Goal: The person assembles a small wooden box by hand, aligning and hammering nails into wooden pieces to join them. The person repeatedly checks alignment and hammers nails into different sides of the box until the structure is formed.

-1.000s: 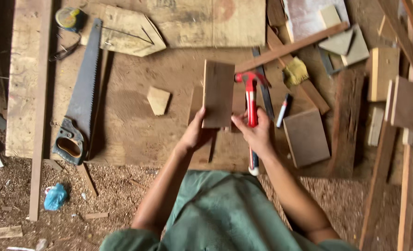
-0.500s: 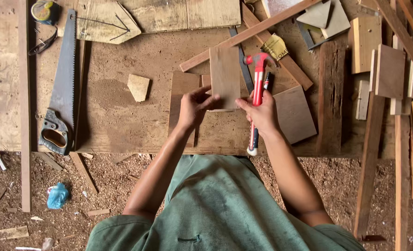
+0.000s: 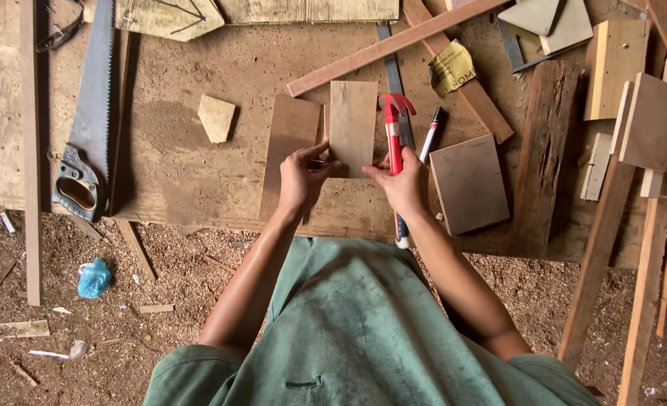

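My left hand and my right hand together hold a small rectangular wooden board by its near edge, upright over the workbench. Under it lies a darker flat board. A red-handled claw hammer lies just right of the held board, passing under my right hand. A black marker rests beside the hammer, and another square board lies to its right.
A handsaw lies at the bench's left. A small wood offcut sits near it. A long batten, a metal ruler, folded sandpaper and stacked wood pieces crowd the back and right. Sawdust and scraps cover the floor.
The view has shifted, so the bench sits lower and more to the right in frame. Both hands keep hold of the small board, now a little nearer the hammer.
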